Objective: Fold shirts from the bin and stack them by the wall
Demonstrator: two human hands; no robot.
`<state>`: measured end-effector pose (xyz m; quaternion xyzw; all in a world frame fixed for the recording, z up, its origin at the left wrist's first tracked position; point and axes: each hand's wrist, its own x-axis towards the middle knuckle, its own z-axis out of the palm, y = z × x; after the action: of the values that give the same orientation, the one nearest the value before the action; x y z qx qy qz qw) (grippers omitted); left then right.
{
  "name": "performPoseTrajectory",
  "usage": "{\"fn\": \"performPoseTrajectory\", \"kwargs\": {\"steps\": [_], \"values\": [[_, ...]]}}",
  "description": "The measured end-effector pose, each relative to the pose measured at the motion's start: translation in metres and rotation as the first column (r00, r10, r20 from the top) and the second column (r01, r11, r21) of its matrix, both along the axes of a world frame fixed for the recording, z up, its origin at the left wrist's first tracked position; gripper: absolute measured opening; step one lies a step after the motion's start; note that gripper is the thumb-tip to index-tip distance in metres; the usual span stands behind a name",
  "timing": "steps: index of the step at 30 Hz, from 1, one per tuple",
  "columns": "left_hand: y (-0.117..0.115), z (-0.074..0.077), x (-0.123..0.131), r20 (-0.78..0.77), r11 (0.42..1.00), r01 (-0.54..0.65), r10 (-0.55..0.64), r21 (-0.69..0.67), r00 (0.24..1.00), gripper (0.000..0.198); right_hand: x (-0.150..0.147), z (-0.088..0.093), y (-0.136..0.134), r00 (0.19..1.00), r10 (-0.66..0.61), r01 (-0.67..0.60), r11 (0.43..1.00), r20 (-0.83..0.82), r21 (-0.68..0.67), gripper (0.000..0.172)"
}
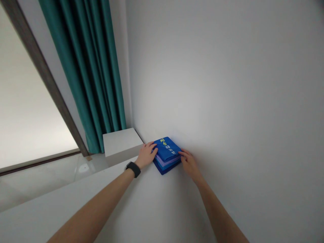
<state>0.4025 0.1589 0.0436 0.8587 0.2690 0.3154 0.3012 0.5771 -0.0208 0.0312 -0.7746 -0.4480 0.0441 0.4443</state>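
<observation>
A thick blue cloth book [167, 149] lies on a white surface close against the wall, with yellow and white characters on its cover. Purple and lighter blue layers show between the cover and the dark blue bottom at its near side. My left hand [146, 154], with a black watch [133, 169] on the wrist, grips the book's left edge, fingers on top of it. At the right corner, my right hand [189, 164] pinches the cover's edge. The undersides of the fingers are partly hidden.
The white tabletop [136, 209] runs toward me and left, ending at an edge above the pale floor [83, 170]. A lower white cabinet [123, 140] stands beyond it. Green curtains [86, 77] hang at the back left, and a plain wall [227, 84] rises on the right.
</observation>
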Motion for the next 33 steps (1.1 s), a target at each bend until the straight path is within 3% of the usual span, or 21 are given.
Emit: {"fn": "performPoseTrajectory", "kwargs": {"steps": [4,7,10,16,25,33], "values": [[-0.016,0.010,0.011,-0.095,0.944,0.026,0.006,0.328,0.995,0.037,-0.004,0.009,0.009,0.923,-0.034,0.058,0.997,0.384,-0.050,0.033],[-0.032,0.020,0.024,-0.259,0.906,0.119,-0.010,0.406,0.966,0.046,0.004,0.020,0.034,0.870,0.094,-0.086,0.996,0.484,-0.040,0.038],[-0.041,0.023,0.032,-0.394,0.907,0.122,0.052,0.404,0.918,0.055,0.019,0.021,0.070,0.820,0.313,-0.274,0.950,0.480,-0.151,0.045],[-0.042,0.013,0.027,-0.462,0.932,0.053,0.127,0.358,0.878,0.076,0.041,0.001,0.120,0.766,0.453,-0.374,0.891,0.456,-0.257,0.042],[-0.038,0.004,0.022,-0.439,0.945,0.065,0.087,0.320,0.894,0.090,0.049,-0.021,0.124,0.750,0.516,-0.417,0.855,0.413,-0.310,0.051],[-0.036,-0.003,0.016,-0.426,0.956,0.075,0.055,0.284,0.903,0.086,0.044,-0.019,0.123,0.811,0.487,-0.419,0.870,0.324,-0.260,0.060]]}}
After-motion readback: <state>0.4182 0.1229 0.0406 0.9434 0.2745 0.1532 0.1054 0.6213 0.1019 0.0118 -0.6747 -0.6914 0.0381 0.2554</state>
